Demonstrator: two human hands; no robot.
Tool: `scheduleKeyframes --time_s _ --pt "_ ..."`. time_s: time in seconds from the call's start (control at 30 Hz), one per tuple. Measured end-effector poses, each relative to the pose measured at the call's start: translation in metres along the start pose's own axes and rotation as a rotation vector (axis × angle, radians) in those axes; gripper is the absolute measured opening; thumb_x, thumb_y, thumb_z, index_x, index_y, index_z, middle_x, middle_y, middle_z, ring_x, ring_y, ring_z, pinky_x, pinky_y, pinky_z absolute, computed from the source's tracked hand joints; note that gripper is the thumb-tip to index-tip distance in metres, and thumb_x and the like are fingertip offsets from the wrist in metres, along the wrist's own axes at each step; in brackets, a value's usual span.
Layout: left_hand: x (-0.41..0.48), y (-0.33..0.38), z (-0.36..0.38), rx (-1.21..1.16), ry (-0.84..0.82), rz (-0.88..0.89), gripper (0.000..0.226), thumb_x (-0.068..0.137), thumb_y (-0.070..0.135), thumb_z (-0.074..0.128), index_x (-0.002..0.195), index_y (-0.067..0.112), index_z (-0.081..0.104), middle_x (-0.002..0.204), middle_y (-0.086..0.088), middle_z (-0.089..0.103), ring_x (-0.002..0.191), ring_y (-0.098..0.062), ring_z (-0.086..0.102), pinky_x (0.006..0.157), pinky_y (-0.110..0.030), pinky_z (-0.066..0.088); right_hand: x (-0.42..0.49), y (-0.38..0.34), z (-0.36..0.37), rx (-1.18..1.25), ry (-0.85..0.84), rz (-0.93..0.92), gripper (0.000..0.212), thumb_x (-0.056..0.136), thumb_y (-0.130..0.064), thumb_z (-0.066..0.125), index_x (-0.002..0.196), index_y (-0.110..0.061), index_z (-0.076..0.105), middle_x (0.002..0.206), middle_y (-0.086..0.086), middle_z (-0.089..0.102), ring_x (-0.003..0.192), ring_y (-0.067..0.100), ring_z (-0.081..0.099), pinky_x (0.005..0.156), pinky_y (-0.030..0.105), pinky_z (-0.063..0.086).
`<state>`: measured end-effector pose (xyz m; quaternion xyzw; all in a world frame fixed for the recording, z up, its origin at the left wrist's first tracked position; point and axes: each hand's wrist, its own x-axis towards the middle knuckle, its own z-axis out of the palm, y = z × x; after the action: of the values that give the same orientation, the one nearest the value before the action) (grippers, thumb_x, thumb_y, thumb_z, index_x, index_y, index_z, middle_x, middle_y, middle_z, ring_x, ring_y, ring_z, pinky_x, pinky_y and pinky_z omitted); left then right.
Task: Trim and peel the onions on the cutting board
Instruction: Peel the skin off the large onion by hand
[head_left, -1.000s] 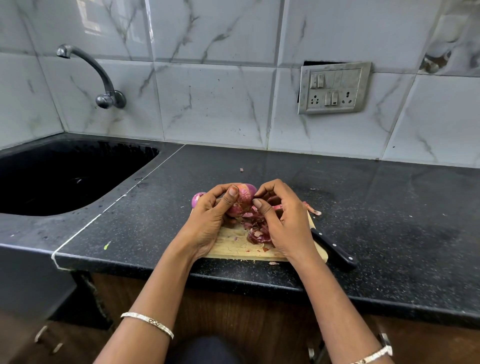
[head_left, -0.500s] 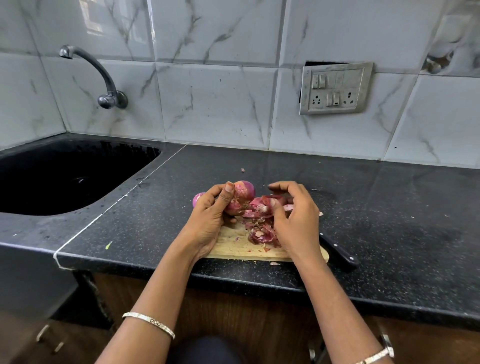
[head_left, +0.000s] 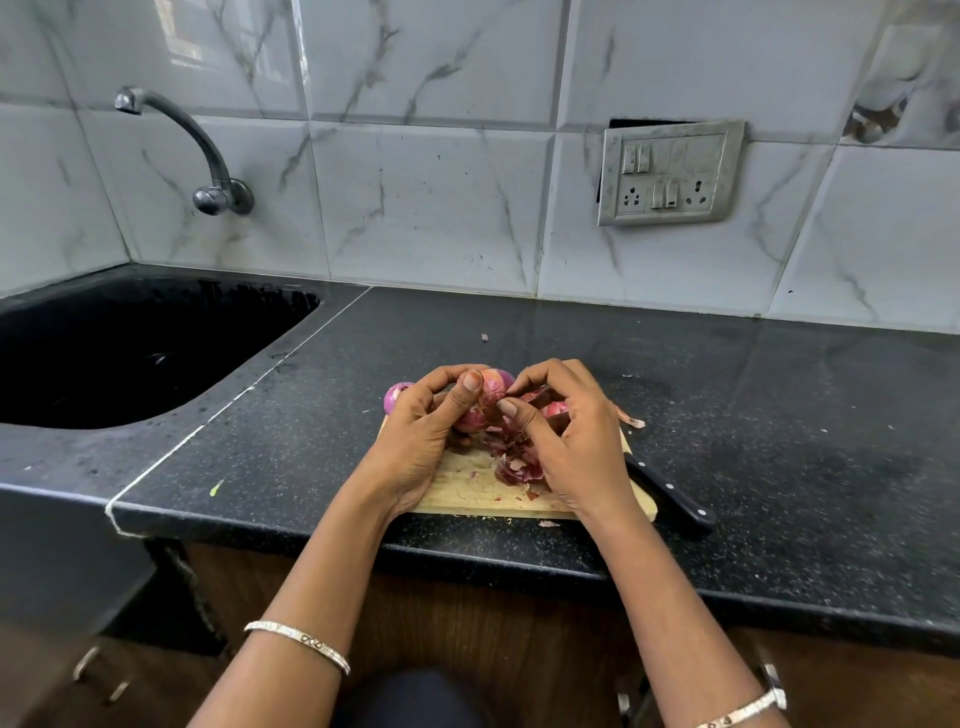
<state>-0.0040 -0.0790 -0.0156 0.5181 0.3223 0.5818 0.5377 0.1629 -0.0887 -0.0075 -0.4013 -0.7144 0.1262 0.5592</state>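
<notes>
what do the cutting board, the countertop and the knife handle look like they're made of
Cutting board: pale wood, matte, faint grain showing.
Countertop: dark speckled stone, probably polished granite, since it reflects the wall.
Knife handle: black with pale rivets; plastic or dark wood, unclear.

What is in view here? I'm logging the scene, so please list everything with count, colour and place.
onion in hand: one, pink-red, over the board's far edge, between both hands
other onions: at least two, purple-pink, one beyond the left hand, one under the right
onion peels: a pile, dark red, mid-board
cutting board: one, pale wood, on the counter's front edge
knife: one, black handle, right of the board
counter: black speckled
sink: one, black, left
tap: one, chrome, on the wall
switch panel: one, grey, on the wall
bracelets: silver, on both wrists
left hand: grips the onion
right hand: fingers pinch its skin
</notes>
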Motion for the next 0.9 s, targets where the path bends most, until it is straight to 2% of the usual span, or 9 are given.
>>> scheduleKeyframes --time_s 0.2,0.4,0.53,0.6,0.67,0.73,0.83,0.9 --pt "0.0009 -0.001 -0.0014 -0.001 -0.002 0.008 0.046 0.095 0.027 0.06 0.128 -0.004 0.061 0.106 -0.017 0.074 0.085 -0.016 0.073 0.063 -0.019 0.054 -0.0002 0.0005 0.0001 0.008 0.007 -0.001 0.012 0.09 -0.018 0.077 0.097 -0.019 0.068 0.098 -0.009 0.062 0.093 0.009 0.062 0.084 0.019 0.046" --pt "0.0012 -0.0014 -0.0015 0.0 -0.001 0.006 0.044 0.094 0.026 0.061 0.127 -0.003 0.063 0.104 -0.015 0.075 0.085 -0.015 0.073 0.064 -0.019 0.055 -0.0001 0.0031 0.0004 0.006 -0.007 0.007 0.013 0.09 -0.02 0.076 0.1 -0.021 0.067 0.1 -0.009 0.062 0.095 0.009 0.062 0.085 0.024 0.048" --pt "0.0031 -0.0037 -0.0042 0.003 0.001 0.001 0.044 0.091 0.03 0.066 0.126 0.002 0.065 0.115 -0.02 0.074 0.1 -0.024 0.072 0.081 -0.033 0.06 0.0005 0.0041 0.0004 -0.005 -0.005 0.012 0.008 0.091 -0.02 0.075 0.093 -0.02 0.067 0.095 -0.007 0.061 0.09 0.01 0.062 0.081 0.025 0.047" --pt "0.0037 -0.0045 -0.0053 0.008 0.002 -0.004 0.046 0.089 0.033 0.069 0.125 0.004 0.066 0.118 -0.02 0.073 0.106 -0.028 0.07 0.092 -0.042 0.059 0.0004 0.0048 0.0009 -0.012 -0.007 0.016 0.008 0.092 -0.02 0.074 0.093 -0.02 0.067 0.095 -0.007 0.061 0.09 0.011 0.062 0.082 0.027 0.048" --pt "0.0037 -0.0046 -0.0057 0.016 0.007 -0.005 0.048 0.088 0.036 0.07 0.125 0.006 0.066 0.119 -0.02 0.073 0.109 -0.031 0.069 0.098 -0.046 0.057 0.0001 0.0056 0.0015 -0.022 -0.015 0.016 0.007 0.092 -0.019 0.074 0.093 -0.02 0.066 0.096 -0.007 0.06 0.091 0.011 0.061 0.083 0.027 0.048" --pt "0.0037 -0.0046 -0.0048 0.027 0.018 -0.003 0.048 0.087 0.037 0.071 0.125 0.007 0.066 0.118 -0.02 0.073 0.109 -0.031 0.069 0.094 -0.045 0.058 -0.0006 0.0059 0.0022 -0.039 -0.029 0.016 0.007 0.093 -0.017 0.072 0.093 -0.02 0.065 0.098 -0.007 0.058 0.092 0.01 0.06 0.082 0.026 0.047" --pt "0.0042 -0.0046 -0.0039 0.026 0.039 0.0 0.046 0.093 0.034 0.066 0.127 0.002 0.063 0.117 -0.022 0.073 0.102 -0.028 0.071 0.076 -0.033 0.059 -0.0013 0.0056 0.0031 -0.053 -0.05 0.021 0.008 0.094 -0.015 0.069 0.094 -0.02 0.063 0.099 -0.006 0.056 0.094 0.006 0.056 0.079 0.018 0.043" --pt "0.0049 -0.0049 -0.004 -0.008 0.059 -0.008 0.05 0.095 0.034 0.063 0.129 -0.002 0.06 0.114 -0.02 0.073 0.1 -0.028 0.071 0.071 -0.03 0.059 -0.0016 0.0055 0.0032 -0.059 -0.053 0.018 0.008 0.095 -0.014 0.068 0.095 -0.019 0.062 0.098 -0.006 0.056 0.094 0.007 0.055 0.077 0.016 0.042"
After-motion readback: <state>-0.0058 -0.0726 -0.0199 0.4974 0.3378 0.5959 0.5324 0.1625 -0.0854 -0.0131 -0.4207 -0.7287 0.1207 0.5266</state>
